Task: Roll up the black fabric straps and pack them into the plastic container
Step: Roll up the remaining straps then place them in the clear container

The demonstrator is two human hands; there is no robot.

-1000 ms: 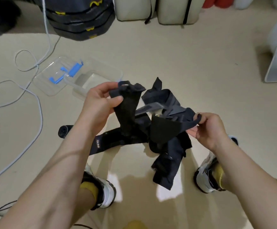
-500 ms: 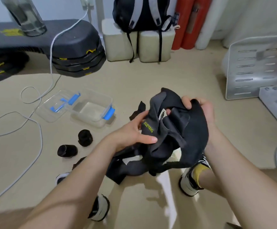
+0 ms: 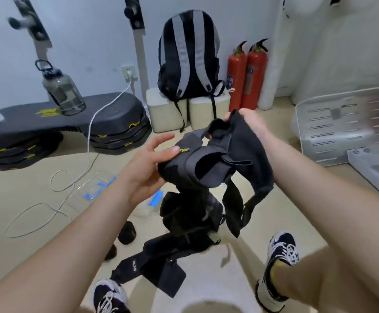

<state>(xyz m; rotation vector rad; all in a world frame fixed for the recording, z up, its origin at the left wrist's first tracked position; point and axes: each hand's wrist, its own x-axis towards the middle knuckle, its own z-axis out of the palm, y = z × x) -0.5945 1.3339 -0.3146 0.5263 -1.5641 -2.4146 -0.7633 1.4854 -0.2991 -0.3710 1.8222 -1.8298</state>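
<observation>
A tangle of black fabric straps with a yellow label hangs in front of me, its long tail trailing down to the floor between my shoes. My right hand grips the top of the bundle. My left hand holds its left edge, thumb pressed on the strap beside the label, fingers stretched out. The clear plastic container with blue clips stands on the floor, mostly hidden behind my left forearm and the straps. Its lid lies to the left. Two rolled black straps sit on the floor near it.
A white cable loops across the floor at left. Black step platforms carry a water jug. A backpack and two red extinguishers stand at the back wall. White racks are on the right.
Both hands have lifted the strap bundle higher and the view has tilted up. The right hand moved to the bundle's top; the tail now hangs down long.
</observation>
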